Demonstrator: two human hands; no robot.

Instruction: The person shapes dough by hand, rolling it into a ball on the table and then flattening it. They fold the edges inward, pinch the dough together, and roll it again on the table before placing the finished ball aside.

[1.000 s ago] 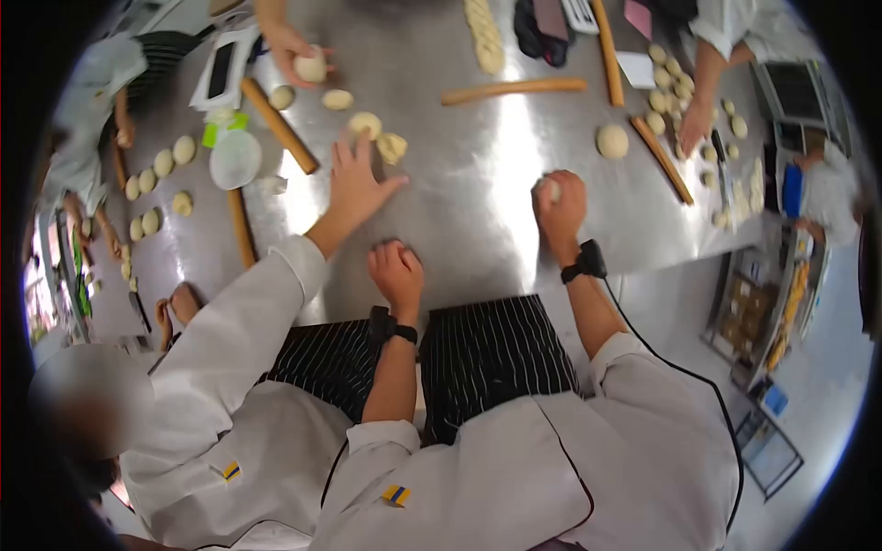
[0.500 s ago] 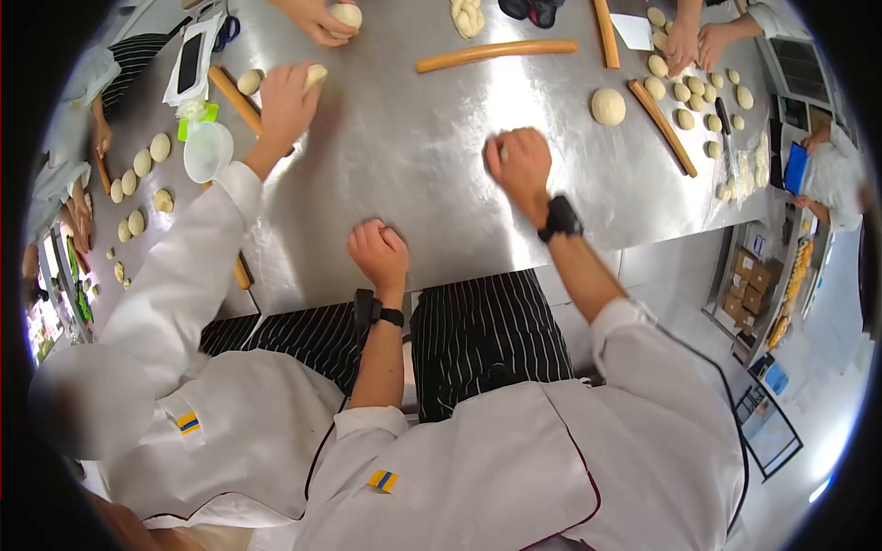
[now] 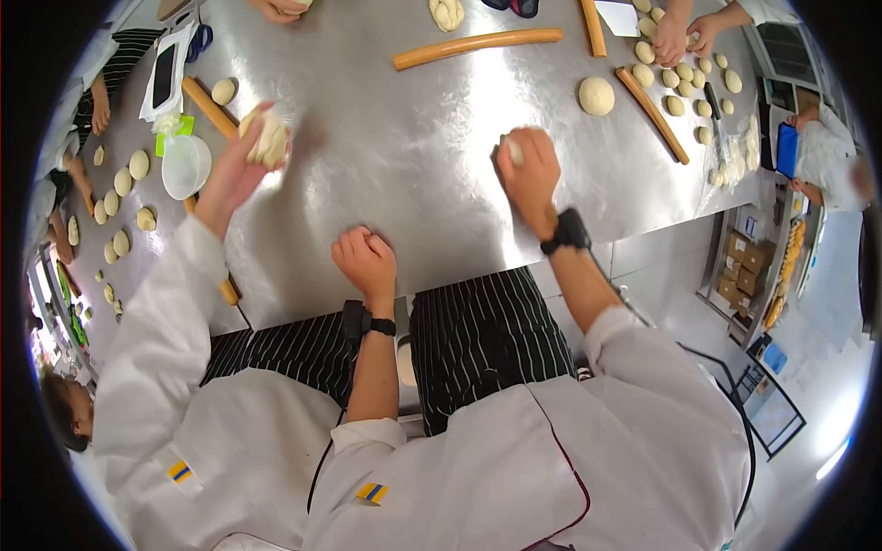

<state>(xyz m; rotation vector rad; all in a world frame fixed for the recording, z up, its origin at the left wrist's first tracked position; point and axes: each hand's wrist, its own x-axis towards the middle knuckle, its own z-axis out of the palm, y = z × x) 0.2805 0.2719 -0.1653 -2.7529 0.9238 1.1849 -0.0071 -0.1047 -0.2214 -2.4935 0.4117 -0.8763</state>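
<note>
My left hand (image 3: 366, 264) is curled into a fist at the table's near edge, and nothing shows between its fingers. A black band circles that wrist. Farther out on the steel table (image 3: 395, 147), my right hand (image 3: 531, 170) is closed over a small piece of pale dough (image 3: 515, 152), mostly hidden by the fingers and palm. To my left, a co-worker's hand (image 3: 237, 170) lifts a lump of dough (image 3: 268, 142) above the table. A large round dough ball (image 3: 596, 95) sits beyond my right hand, apart from it.
A long rolling pin (image 3: 478, 48) lies across the far side; another rolling pin (image 3: 652, 115) is at right. Several dough balls (image 3: 684, 87) are grouped near another person's hands (image 3: 672, 39). A clear plastic cup (image 3: 186, 167) and a phone (image 3: 164, 81) are at left.
The co-worker's hand at left has turned, bringing its dough lump into view. The far person's hand holding dough has moved toward the top edge. My hands stay closed; the view has shifted slightly.
</note>
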